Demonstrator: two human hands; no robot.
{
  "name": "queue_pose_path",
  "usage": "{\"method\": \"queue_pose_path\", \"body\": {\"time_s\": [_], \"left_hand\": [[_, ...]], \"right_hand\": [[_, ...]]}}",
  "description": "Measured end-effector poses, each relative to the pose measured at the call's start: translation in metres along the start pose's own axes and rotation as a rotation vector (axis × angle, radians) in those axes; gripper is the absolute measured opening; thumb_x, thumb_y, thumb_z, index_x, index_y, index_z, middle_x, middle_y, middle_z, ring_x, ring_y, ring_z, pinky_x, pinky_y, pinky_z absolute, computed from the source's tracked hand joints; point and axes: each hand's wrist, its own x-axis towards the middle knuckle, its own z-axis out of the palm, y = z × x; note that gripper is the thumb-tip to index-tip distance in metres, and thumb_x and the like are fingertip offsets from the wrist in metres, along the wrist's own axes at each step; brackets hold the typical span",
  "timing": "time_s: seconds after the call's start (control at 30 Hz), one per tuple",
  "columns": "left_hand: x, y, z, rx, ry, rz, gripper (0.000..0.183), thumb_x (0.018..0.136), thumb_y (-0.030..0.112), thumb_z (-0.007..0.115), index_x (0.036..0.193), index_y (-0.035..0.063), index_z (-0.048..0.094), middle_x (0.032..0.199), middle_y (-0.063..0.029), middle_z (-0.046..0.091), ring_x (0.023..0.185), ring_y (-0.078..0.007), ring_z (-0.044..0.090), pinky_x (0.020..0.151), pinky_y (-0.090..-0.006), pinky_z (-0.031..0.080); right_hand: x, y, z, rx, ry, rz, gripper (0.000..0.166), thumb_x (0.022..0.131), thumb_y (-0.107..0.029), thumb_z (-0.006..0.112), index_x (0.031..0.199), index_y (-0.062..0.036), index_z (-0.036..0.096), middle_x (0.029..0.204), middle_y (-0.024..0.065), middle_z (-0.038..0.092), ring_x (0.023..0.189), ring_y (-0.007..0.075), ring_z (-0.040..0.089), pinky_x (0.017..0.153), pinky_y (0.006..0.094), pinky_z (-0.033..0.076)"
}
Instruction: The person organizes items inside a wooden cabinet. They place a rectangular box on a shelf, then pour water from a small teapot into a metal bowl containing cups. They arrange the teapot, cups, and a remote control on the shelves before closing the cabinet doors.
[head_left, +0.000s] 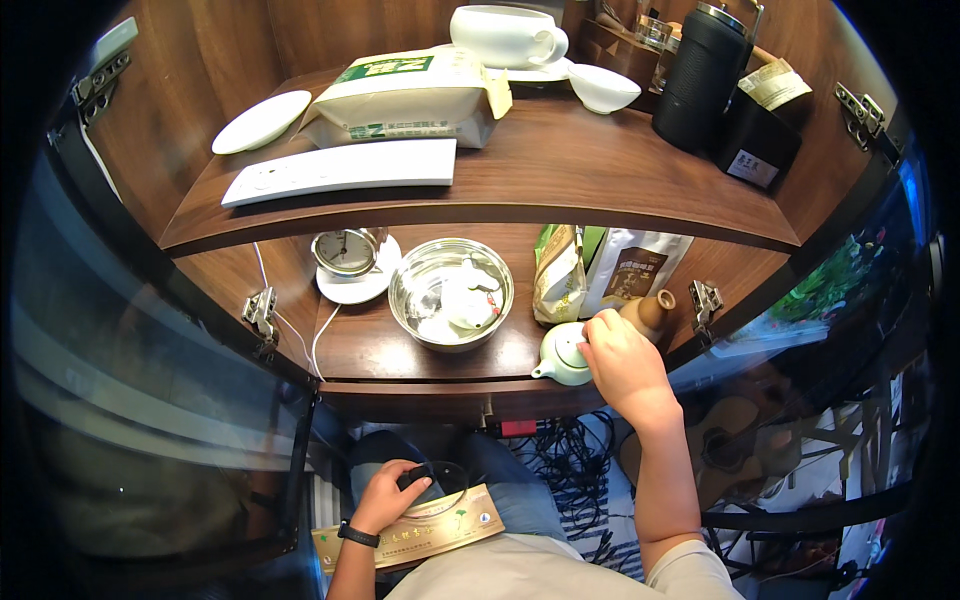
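My right hand (626, 360) reaches to the lower shelf and grips a pale green teapot (562, 352) at its right side. The teapot's spout points left; its handle is hidden behind my fingers. Low over my lap, my left hand (390, 491) holds the black handle of a round clear glass item (450, 484), whose kind I cannot tell. Beneath it, a gold box (420, 544) bearing writing lies across my lap. A shiny metal bowl (409, 322) on the lower shelf holds a white ceramic piece (472, 300) with a small red mark.
A brown gourd-shaped vessel (646, 311) and printed bags (559, 277) stand behind the teapot. To the left sits a clock (345, 251) on a white saucer (360, 291). The upper shelf (555, 172) overhangs, carrying crockery and a black flask (694, 82). Glass doors (187, 390) flank the cabinet.
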Motion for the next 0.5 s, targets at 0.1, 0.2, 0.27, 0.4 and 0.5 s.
{"method": "queue_pose_path", "body": {"time_s": [0.1,0.2,0.27,0.4,0.5], "left_hand": [[0.001,-0.001,0.001,0.007,-0.005,-0.009,0.044,0.097,0.034,0.083,0.119,-0.0031,0.077,0.121,-0.0182,0.075,0.113,-0.0344,0.072,0.100,-0.0405,0.056],[0.002,-0.002,0.002,0.010,-0.004,-0.008,0.044,0.096,0.034,0.083,0.119,-0.0030,0.077,0.121,-0.0181,0.075,0.113,-0.0346,0.072,0.100,-0.0405,0.056],[0.002,-0.002,0.002,0.014,-0.003,-0.001,0.044,0.096,0.034,0.083,0.119,-0.0028,0.077,0.121,-0.0182,0.075,0.113,-0.0348,0.072,0.101,-0.0406,0.056],[0.002,-0.003,0.003,0.023,-0.001,0.016,0.043,0.097,0.034,0.083,0.118,-0.0029,0.077,0.121,-0.0187,0.075,0.113,-0.0350,0.072,0.101,-0.0408,0.056],[0.003,-0.004,0.002,0.026,-0.007,0.009,0.043,0.097,0.034,0.083,0.118,-0.0028,0.077,0.121,-0.0189,0.075,0.113,-0.0351,0.072,0.101,-0.0410,0.056]], "right_hand": [[-0.001,0.002,-0.001,0.014,-0.006,-0.014,0.018,0.101,-0.020,0.072,0.106,-0.0043,0.066,0.107,0.0124,0.065,0.103,0.0320,0.069,0.089,0.0441,0.059],[-0.004,0.002,-0.001,0.050,0.008,0.006,0.022,0.100,-0.023,0.074,0.110,-0.0043,0.067,0.109,0.0120,0.066,0.105,0.0325,0.069,0.091,0.0440,0.059],[-0.006,0.001,-0.003,0.100,0.001,0.041,0.030,0.099,-0.026,0.075,0.117,-0.0039,0.068,0.115,0.0122,0.066,0.109,0.0333,0.068,0.094,0.0445,0.058],[-0.018,-0.007,-0.004,0.166,0.084,0.029,0.061,0.093,-0.035,0.084,0.139,-0.0020,0.062,0.132,0.0148,0.063,0.120,0.0368,0.065,0.101,0.0464,0.056],[-0.025,-0.009,0.000,0.162,0.038,0.026,0.081,0.088,-0.039,0.089,0.150,-0.0006,0.055,0.143,0.0171,0.059,0.127,0.0392,0.062,0.106,0.0472,0.054]]}}
